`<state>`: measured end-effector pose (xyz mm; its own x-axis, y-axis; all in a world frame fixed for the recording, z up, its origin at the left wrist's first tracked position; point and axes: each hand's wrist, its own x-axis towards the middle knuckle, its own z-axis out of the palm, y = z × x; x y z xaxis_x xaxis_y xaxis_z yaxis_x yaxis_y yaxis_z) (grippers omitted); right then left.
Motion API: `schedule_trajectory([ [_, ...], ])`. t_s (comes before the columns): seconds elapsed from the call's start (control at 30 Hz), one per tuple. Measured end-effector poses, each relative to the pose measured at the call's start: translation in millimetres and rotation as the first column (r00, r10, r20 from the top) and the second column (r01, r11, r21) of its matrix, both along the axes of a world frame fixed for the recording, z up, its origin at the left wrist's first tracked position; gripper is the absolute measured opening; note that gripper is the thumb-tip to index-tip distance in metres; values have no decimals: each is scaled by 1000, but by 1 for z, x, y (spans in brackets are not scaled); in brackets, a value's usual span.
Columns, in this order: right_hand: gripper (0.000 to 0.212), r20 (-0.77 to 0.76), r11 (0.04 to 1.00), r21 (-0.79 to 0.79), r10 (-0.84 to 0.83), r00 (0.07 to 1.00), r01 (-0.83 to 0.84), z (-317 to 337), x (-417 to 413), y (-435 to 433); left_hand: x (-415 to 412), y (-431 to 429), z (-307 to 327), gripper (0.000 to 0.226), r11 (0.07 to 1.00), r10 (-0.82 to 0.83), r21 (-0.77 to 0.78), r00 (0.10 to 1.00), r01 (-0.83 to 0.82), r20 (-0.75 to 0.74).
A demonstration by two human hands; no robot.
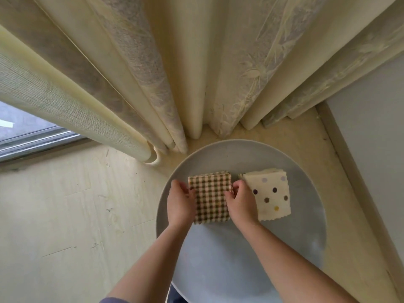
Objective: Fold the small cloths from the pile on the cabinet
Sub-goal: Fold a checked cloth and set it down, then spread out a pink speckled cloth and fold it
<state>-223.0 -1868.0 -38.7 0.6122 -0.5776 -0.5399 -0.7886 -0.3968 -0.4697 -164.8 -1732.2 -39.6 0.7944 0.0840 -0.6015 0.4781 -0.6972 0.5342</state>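
Checked cloth (pixel 209 197): folded square on the grey round top (pixel 218 259), its side edges gripped by your left hand (pixel 180 204) and right hand (pixel 240 203). Dotted cloth (pixel 270 193): folded, just outside your right hand. Unfolded pile: none visible; folding looks nearly finished.

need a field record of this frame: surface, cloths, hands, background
surface: round grey top
checked cloth: brown and cream, folded, lying on the top
dotted cloth: cream with coloured dots, folded, on the top just right of the checked cloth
left hand: grips the checked cloth's left edge
right hand: grips the checked cloth's right edge; contact with the dotted cloth cannot be told
background: cream curtains, pale wood floor
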Motion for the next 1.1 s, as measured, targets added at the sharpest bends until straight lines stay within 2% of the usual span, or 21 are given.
schedule_trajectory([
  [0.03, 28, 45, 986, -125, 118, 992, -112, 6, -5, 0, -3, 4, 5, 14, 991, -120, 71, 987, 113, 109],
  [0.07, 39, 73, 933, -252, 283, 956, -257, 8, -9, 0, -6, 9, 9, 19, 955, -287, 143, 933, 261, 219],
  [0.13, 60, 53, 767, -413, 559, 827, -492, 18, -16, -2, -10, 17, 18, 37, 802, -597, 277, 719, 529, 356],
  [0.17, 70, 4, 690, -429, 647, 762, -583, 17, -18, -1, -14, 20, 16, 50, 716, -698, 334, 622, 613, 356],
  [0.2, 81, -76, 629, -397, 703, 707, -668, 15, -18, -1, -16, 21, 13, 63, 633, -774, 367, 561, 682, 292],
  [0.27, 91, -232, 530, -310, 763, 604, -789, 6, -11, -3, -15, 21, 5, 79, 499, -861, 376, 496, 780, 113],
  [0.37, 86, -401, 480, -205, 754, 520, -853, -15, -1, -3, -11, 15, -15, 82, 366, -894, 399, 437, 841, -100],
  [0.5, 80, -431, 466, -195, 749, 502, -863, -37, 6, -3, -14, 8, -32, 82, 317, -889, 441, 425, 840, -171],
  [0.57, 80, -468, 436, -162, 756, 458, -885, -35, 8, -4, -13, 5, -28, 82, 290, -889, 441, 409, 849, -204],
  [0.7, 90, -443, 477, -148, 751, 489, -867, -5, 4, -3, -13, 11, 1, 83, 323, -888, 403, 422, 856, -183],
  [0.83, 82, -332, 548, -174, 749, 573, -818, 66, -19, 7, -35, 39, 68, 82, 443, -863, 363, 500, 820, -78],
  [0.93, 83, -321, 552, -112, 767, 556, -826, 139, -33, 24, -59, 67, 142, 81, 529, -818, 328, 573, 783, -48],
  [1.1, 78, -142, 587, -186, 777, 613, -788, 256, -46, 74, -103, 129, 251, 71, 717, -685, 287, 719, 635, 121],
])
